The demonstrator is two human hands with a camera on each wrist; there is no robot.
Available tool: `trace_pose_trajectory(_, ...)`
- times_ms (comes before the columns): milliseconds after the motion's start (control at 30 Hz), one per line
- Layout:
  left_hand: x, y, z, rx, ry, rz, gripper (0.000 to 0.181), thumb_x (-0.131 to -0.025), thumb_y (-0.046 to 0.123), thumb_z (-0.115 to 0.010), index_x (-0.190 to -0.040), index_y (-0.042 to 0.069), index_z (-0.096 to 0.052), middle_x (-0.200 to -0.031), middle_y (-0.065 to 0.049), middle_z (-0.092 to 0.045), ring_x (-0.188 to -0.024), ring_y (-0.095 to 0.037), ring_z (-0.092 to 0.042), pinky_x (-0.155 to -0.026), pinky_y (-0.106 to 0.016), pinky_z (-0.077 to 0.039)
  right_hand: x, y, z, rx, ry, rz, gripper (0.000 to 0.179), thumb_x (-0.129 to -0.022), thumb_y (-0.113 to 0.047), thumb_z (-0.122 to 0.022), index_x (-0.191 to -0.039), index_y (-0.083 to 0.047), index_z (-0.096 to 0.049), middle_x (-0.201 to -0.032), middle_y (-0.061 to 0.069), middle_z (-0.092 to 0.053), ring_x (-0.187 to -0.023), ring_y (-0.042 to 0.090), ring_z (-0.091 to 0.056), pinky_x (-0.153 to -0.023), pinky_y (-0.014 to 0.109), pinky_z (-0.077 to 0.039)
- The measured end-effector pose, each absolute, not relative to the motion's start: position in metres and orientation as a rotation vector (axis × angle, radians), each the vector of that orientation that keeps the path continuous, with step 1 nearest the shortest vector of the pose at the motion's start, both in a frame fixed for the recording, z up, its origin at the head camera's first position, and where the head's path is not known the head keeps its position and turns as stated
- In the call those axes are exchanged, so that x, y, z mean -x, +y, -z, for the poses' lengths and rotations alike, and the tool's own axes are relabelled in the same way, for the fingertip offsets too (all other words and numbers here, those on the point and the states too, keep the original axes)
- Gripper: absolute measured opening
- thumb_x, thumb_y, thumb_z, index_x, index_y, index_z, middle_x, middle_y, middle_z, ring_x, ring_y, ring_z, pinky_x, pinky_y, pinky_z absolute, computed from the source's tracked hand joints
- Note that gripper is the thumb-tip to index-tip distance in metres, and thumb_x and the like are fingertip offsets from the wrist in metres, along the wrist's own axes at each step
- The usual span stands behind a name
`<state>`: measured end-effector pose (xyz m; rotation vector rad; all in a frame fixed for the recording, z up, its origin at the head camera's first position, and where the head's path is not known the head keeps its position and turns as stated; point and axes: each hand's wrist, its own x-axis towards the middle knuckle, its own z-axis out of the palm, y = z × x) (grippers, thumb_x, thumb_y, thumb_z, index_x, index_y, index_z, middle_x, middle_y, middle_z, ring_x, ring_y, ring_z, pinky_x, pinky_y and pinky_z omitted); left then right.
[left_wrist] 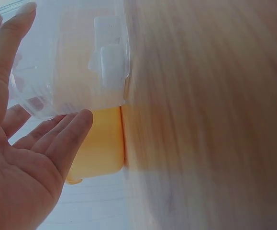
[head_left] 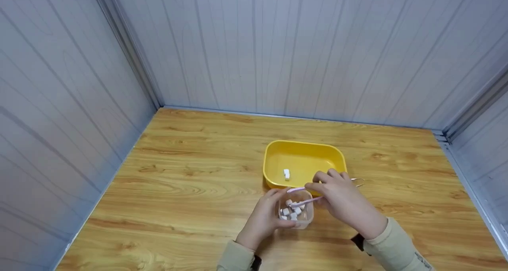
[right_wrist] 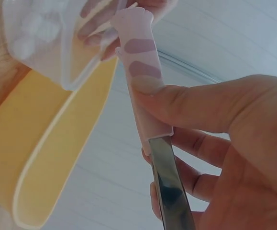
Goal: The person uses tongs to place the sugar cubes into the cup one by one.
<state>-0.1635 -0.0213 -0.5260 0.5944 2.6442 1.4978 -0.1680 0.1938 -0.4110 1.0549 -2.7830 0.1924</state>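
Note:
My left hand (head_left: 262,217) grips a small clear plastic container (head_left: 306,222), thumb on the near side and fingers on the far side. Several white cubes (head_left: 293,214) lie inside it. In the left wrist view the container (left_wrist: 76,57) stands upright close to the table surface. My right hand (head_left: 343,197) pinches metal tongs (right_wrist: 145,62) with pink tips between thumb and fingers. The tongs' arms are spread at the container's mouth, one tip over the cubes; whether a tip touches a cube I cannot tell.
A yellow rectangular basin (head_left: 305,147) stands just beyond the container, with white cubes (head_left: 286,175) on its floor. Under everything is a wood-grain table (head_left: 190,207). Pale panel walls (head_left: 274,56) rise at the back, left and right.

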Motion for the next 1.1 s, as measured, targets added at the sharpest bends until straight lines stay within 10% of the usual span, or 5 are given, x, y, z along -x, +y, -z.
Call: trace_pose_trajectory(1100, 0.162, -0.021, 0.525, -0.611, 2.674, -1.494, 0.085, -0.063, 0.033, -0.088, -0.137, 0.01, -0.052, -0.126, 0.0, -0.054, -0.114, -0.014, -0.05, -0.103, -0.033, -0.039, 0.211, 0.189, 0.402, -0.893, -2.839, -0.246, 0.047, -0.073, -0.006, -0.082, -0.118, -0.014, -0.069, -0.109, 0.005, -0.059, -0.096, 0.028, -0.048, -0.08, 0.047, -0.043)
